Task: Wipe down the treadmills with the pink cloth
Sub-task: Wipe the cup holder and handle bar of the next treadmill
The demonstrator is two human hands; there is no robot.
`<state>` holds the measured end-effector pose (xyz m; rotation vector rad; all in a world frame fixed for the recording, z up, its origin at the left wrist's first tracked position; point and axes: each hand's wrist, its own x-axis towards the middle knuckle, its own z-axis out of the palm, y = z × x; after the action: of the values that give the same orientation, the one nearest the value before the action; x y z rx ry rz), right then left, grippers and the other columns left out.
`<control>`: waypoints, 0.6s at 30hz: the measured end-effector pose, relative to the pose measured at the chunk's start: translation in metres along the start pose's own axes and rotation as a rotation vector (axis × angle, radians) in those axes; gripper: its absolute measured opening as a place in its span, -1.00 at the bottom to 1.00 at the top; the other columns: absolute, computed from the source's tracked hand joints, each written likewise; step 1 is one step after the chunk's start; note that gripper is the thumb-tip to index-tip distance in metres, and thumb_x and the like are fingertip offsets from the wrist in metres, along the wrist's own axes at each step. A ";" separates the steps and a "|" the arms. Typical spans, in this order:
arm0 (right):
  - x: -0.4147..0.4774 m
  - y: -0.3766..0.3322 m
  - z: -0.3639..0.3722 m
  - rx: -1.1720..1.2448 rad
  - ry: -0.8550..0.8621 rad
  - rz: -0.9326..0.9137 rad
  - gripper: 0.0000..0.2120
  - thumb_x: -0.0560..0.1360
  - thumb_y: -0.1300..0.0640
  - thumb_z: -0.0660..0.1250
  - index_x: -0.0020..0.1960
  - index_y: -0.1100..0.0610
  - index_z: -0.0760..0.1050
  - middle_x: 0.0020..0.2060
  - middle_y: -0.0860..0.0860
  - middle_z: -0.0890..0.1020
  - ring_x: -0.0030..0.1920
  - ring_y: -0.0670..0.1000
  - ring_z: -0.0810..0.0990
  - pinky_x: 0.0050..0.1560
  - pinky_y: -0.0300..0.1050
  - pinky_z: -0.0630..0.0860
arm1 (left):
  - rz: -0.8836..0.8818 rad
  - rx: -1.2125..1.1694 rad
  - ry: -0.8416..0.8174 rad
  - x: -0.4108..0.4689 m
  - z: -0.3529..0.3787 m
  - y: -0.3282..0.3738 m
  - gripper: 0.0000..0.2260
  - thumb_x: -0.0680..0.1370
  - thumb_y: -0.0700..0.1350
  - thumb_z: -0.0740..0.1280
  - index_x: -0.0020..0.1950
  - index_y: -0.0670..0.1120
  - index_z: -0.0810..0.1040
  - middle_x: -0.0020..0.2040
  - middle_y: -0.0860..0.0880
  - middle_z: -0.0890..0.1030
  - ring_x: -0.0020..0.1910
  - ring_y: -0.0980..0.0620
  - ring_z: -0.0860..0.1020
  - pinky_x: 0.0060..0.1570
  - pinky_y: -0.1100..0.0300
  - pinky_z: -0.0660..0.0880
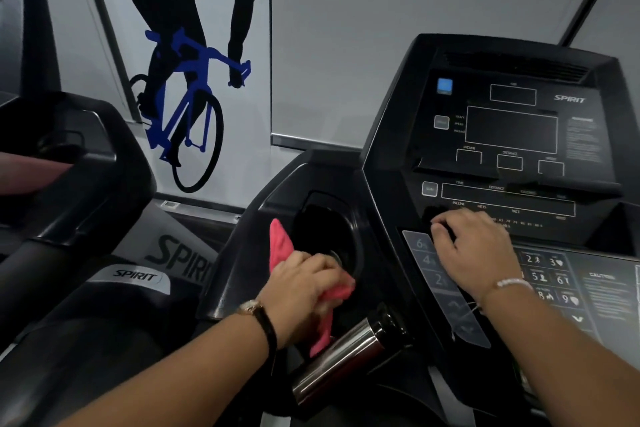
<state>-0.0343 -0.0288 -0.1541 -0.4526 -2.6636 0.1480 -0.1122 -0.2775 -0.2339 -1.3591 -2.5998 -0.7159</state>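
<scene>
A treadmill console point(512, 135) is showing the brand SPIRIT, labels INCLINE, DISTANCE and TIME, its keypad point(550, 279) is showing numbers and CAUTION, and a neighbouring silver badge point(135, 276) is reading SPIRIT.

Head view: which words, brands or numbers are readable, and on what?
"SPIRIT": black treadmill console.
"SPIRIT": neighbouring treadmill's grey side cover.
"INCLINE", "DISTANCE": console's small display windows.
"6", "4", "2": grey keypad strip.
"CAUTION": console's lower panel.
Fine print: blurred.

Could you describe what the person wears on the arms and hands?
No sleeves show; both forearms are bare, with no gloves. Behind the left hand, the wrist carries a small gold-coloured watch on a dark strap. Behind the right hand, the wrist carries a thin white beaded bracelet.
</scene>
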 end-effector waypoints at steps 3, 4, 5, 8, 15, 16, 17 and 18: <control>-0.001 0.001 0.000 -0.027 0.013 0.003 -0.72 0.55 -0.01 0.10 0.01 0.02 0.56 -0.01 -0.04 0.63 0.05 0.07 0.51 0.10 0.02 0.37 | -0.031 0.057 0.085 -0.032 -0.010 -0.033 -0.72 0.52 0.25 0.10 0.14 0.28 0.48 0.11 0.27 0.50 -0.04 0.08 0.45 0.00 0.13 0.45; -0.001 -0.001 0.001 -0.045 0.008 0.006 -0.73 0.55 0.00 0.10 0.01 0.02 0.56 -0.01 -0.03 0.63 0.05 0.07 0.51 0.09 0.02 0.38 | -0.111 0.088 0.146 -0.040 -0.017 -0.047 -0.73 0.51 0.24 0.10 0.12 0.27 0.50 0.10 0.25 0.51 -0.04 0.03 0.47 0.00 0.06 0.46; 0.000 -0.002 0.001 -0.057 0.004 0.010 -0.75 0.55 0.01 0.12 0.01 0.02 0.56 -0.01 -0.02 0.63 0.04 0.08 0.51 0.09 0.02 0.38 | -0.224 0.097 0.189 -0.045 -0.026 -0.061 -0.74 0.51 0.22 0.12 0.11 0.27 0.51 0.12 0.22 0.51 -0.01 -0.03 0.47 0.03 0.02 0.45; 0.001 -0.004 0.001 -0.067 -0.002 0.020 -0.77 0.54 0.02 0.14 -0.01 0.03 0.56 -0.02 0.00 0.62 0.03 0.10 0.51 0.08 0.04 0.38 | -0.544 -0.115 0.141 -0.042 -0.043 -0.088 -0.79 0.54 0.08 0.24 0.16 0.30 0.49 0.20 0.20 0.39 0.15 -0.09 0.33 0.18 0.00 0.35; 0.001 -0.003 0.003 -0.077 0.006 0.015 -0.79 0.54 0.03 0.14 -0.02 0.04 0.55 -0.05 0.01 0.62 0.02 0.12 0.50 0.09 0.05 0.39 | -0.255 0.082 0.180 -0.056 -0.033 -0.053 -0.78 0.46 0.08 0.23 0.08 0.22 0.55 0.07 0.22 0.51 -0.04 0.04 0.36 0.00 0.11 0.41; 0.001 -0.003 0.003 -0.077 0.002 0.017 -0.79 0.54 0.03 0.15 -0.02 0.04 0.55 -0.04 0.02 0.62 0.03 0.12 0.50 0.10 0.05 0.38 | -0.162 0.073 0.176 -0.060 -0.031 -0.042 -0.74 0.42 0.06 0.20 0.07 0.21 0.55 0.05 0.23 0.53 -0.07 0.06 0.38 -0.02 0.16 0.39; 0.000 -0.003 0.002 -0.075 0.000 0.014 -0.79 0.54 0.03 0.15 -0.01 0.04 0.55 -0.04 0.02 0.62 0.04 0.12 0.49 0.10 0.05 0.38 | -0.083 0.039 0.148 -0.063 -0.029 -0.030 -0.71 0.39 0.03 0.18 0.06 0.19 0.55 0.04 0.23 0.54 -0.07 0.08 0.39 0.00 0.23 0.35; -0.001 -0.004 0.001 -0.074 0.001 0.012 -0.78 0.54 0.03 0.14 -0.01 0.04 0.54 -0.04 0.01 0.61 0.04 0.11 0.49 0.11 0.04 0.36 | -0.035 0.002 0.099 -0.064 -0.026 -0.019 -0.68 0.36 0.01 0.18 0.07 0.19 0.55 0.05 0.25 0.54 -0.05 0.12 0.38 0.03 0.30 0.29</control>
<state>-0.0349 -0.0330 -0.1545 -0.4924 -2.6726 0.0529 -0.0923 -0.3465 -0.2376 -1.2473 -2.5520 -0.7647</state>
